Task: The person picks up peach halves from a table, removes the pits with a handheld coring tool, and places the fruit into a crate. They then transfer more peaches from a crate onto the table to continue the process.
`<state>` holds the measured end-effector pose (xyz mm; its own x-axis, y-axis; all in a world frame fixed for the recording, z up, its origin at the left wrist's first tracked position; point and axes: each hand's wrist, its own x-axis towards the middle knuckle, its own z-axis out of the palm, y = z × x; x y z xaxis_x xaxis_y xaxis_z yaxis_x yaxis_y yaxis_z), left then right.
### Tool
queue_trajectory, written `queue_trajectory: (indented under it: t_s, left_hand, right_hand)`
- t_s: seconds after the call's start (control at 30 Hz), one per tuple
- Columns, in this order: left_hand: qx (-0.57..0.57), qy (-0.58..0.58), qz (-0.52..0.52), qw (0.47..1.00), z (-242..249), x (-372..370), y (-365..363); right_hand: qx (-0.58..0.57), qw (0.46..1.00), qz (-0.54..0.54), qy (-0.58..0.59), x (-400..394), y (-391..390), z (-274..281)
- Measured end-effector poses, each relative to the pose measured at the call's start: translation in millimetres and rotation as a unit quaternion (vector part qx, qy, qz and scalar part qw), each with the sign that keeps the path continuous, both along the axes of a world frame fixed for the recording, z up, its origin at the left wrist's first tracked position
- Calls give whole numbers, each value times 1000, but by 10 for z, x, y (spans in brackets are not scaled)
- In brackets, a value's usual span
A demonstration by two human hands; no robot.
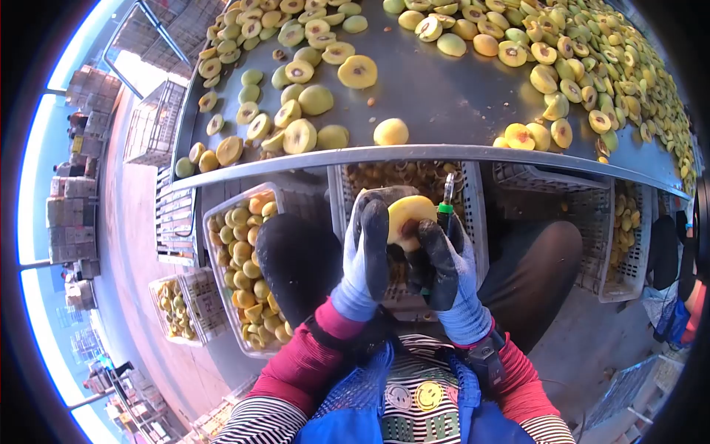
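My left hand (370, 240), in a grey-blue glove with dark fingers, is closed around a yellow peach half (409, 219) held above my lap. Its cut face is turned toward me, with a brown hollow or pit at the lower edge. Gloved the same way, my right hand (452, 266) presses its thumb against the lower right of that half. In the right fingers stands a slim pitting tool (446, 205) with a green collar and a bright metal tip pointing up. Its lower end is mostly hidden by the hand. Below both hands, a crate (473, 244) holds brownish scraps.
A metal table (436, 96) with a raised rim crosses ahead, bearing many halved peaches (614, 81). Left of my knees stands a white crate (248, 351) of whole-looking peaches. A smaller crate (211, 296) sits farther left. More crates (625, 274) are at right, near another person's leg (663, 251).
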<state>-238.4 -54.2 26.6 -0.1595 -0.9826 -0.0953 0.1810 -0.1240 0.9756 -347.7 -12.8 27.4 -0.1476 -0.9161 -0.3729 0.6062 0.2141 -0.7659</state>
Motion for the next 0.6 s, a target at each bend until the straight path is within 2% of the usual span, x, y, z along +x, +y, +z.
queue_trajectory:
  t_s: [0.03,0.07,0.1,0.13,0.17,0.2,0.23,0.3,0.33,0.37,0.43,0.5,0.53,0.57,0.6]
  left_hand:
    - [-25,0,14,1000,-18,-1,55]
    - [-40,-6,24,999,-11,-1,102]
    - [13,-63,53,997,28,-5,171]
    - [50,-52,46,996,-32,102,171]
    - [85,-42,39,995,-52,197,134]
    - [85,-44,75,993,-31,187,144]
    - [85,-44,80,992,-39,226,153]
    - [89,-38,4,995,-61,303,198]
    - [109,-26,45,993,-61,242,285]
    - [59,-27,36,997,-40,246,306]
    - [53,-10,30,998,-64,242,331]
    - [55,-32,27,998,-38,236,377]
    - [27,-30,23,999,-98,237,387]
    - [-6,-51,10,999,-106,269,399]
    - [-52,-62,-4,997,-179,280,406]
  right_hand:
    - [46,997,3,-68,55,32,-9]
    - [31,999,21,-37,90,46,-15]
    - [34,998,26,-36,98,78,-66]
    - [-31,992,76,98,78,121,-167]
    - [-98,961,123,229,47,161,-276]
    - [-99,942,130,292,1,272,-385]
    - [-100,942,135,292,23,303,-295]
    - [-93,918,189,336,50,355,-38]
    - [-130,890,198,390,73,374,-149]
    - [-129,890,199,391,85,431,-203]
    - [-219,820,127,513,124,510,-210]
    - [-256,819,102,504,136,515,-98]
    - [-74,938,203,270,111,520,29]
    - [119,952,282,7,104,529,89]
    - [98,954,282,-3,129,590,39]
